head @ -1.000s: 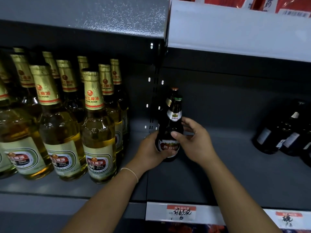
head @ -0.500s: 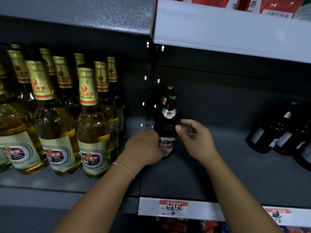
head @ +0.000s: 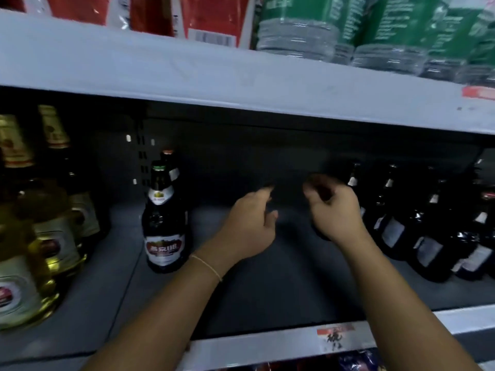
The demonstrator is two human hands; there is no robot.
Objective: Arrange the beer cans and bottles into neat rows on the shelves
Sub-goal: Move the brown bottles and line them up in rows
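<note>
Both hands empty, left hand loosely spread, right hand loosely curled on nothing, over bare shelf; placed dark bottle upright at 9 o'clock, dark bottle cluster at 3 o'clock: judge next grip low on body, slide upright.

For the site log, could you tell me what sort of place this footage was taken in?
Most likely a shop's drinks aisle. Metal shelving holds rows of dark beer bottles and gold-foiled pale ones, a price tag is stuck on the shelf edge, and shrink-wrapped green packs sit on the shelf above.
</note>
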